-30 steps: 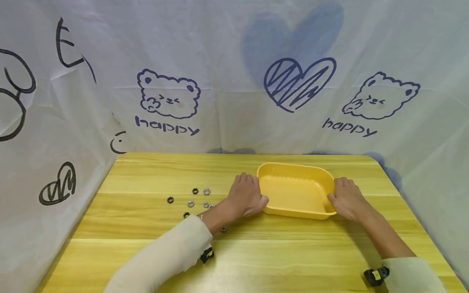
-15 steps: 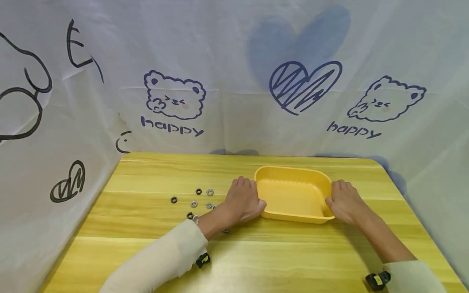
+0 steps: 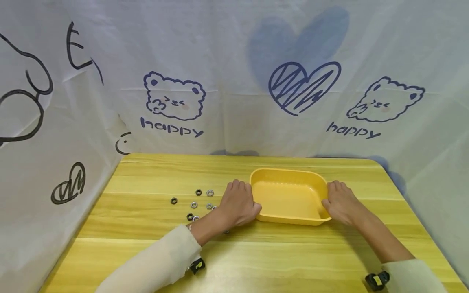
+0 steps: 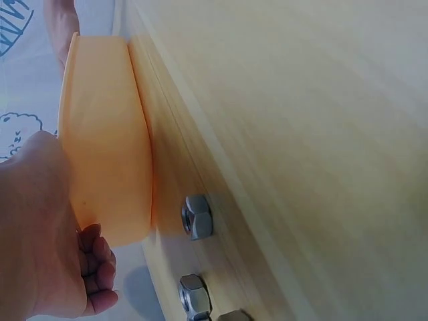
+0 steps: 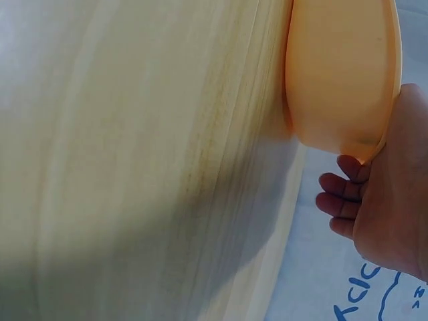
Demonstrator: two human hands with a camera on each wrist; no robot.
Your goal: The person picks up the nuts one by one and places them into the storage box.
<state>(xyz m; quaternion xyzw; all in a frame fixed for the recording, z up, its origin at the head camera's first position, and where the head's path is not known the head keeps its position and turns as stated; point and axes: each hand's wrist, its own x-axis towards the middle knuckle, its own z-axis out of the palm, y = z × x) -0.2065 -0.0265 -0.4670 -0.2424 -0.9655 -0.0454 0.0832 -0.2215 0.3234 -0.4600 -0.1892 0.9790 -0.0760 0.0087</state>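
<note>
A yellow plastic tray (image 3: 286, 200), a deep rectangle with rounded corners and nothing in it, is held at both ends. My left hand (image 3: 239, 205) grips its left rim, thumb at the near side and fingers curled beneath the edge. At the opposite end my right hand (image 3: 342, 203) grips the right rim likewise. The left wrist view shows the tray's outer wall (image 4: 107, 134) close above the wood; whether the base touches it I cannot tell. Several hex nuts, such as a silver nut (image 3: 210, 193) and a dark nut (image 3: 174, 201), lie left of the tray, partly hidden by my left arm.
The wood-grain table (image 3: 278, 260) reaches a back edge with rounded corners. White cloth (image 3: 231, 53) with drawn bears and hearts hangs behind and along the sides. In the left wrist view a metal nut (image 4: 197, 217) lies near the tray's wall.
Both hands have slid the tray a little to the left and slightly nearer, towards the nuts. Their grip stays the same. The head view has also shifted slightly.
</note>
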